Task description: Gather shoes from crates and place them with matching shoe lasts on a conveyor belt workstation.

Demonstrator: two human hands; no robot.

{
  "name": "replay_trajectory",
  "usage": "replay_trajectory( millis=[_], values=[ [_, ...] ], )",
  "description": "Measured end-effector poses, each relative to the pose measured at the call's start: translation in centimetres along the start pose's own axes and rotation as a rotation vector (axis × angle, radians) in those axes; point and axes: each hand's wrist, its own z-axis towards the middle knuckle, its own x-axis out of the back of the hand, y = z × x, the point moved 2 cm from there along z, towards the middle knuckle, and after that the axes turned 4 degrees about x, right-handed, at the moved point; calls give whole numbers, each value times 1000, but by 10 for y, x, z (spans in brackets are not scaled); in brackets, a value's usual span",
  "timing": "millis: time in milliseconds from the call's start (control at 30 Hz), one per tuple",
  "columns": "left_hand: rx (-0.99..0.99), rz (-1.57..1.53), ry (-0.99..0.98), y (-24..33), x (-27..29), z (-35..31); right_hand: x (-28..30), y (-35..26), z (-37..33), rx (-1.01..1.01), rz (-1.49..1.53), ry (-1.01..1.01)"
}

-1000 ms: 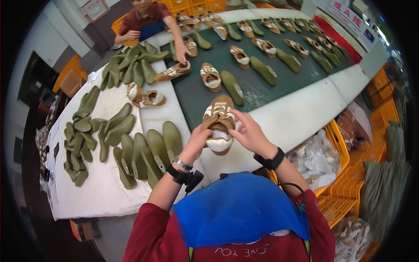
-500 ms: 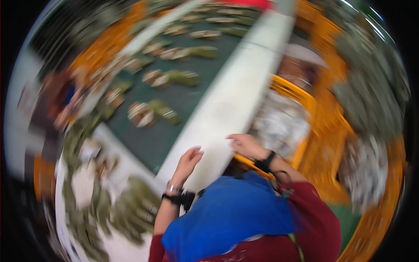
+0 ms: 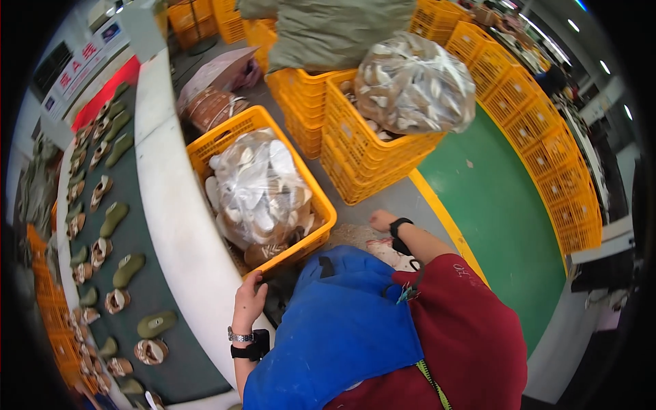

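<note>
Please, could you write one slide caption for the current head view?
Left hand near a yellow crate holding a clear bag, right hand farther off; shoes rest on a dark green surface.

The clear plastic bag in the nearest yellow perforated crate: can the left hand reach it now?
Probably yes: the left hand looks empty beside the crate, and the bag sits uncovered in the crate's open top.

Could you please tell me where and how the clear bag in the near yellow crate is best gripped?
Probably grip the clear bag by the loose, wrinkled plastic on top, coming from above: the yellow crate walls in its sides, while its top is uncovered.
</note>
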Motion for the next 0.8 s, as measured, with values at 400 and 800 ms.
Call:
replay_trajectory(
  millis=[400, 800],
  values=[
    [-236, 244, -218, 89, -12, 70, 139, 159, -81, -729, 606, 423],
    [-725, 91, -218, 377, -115, 286, 356, 402, -26, -721, 476, 1333]
  ],
)
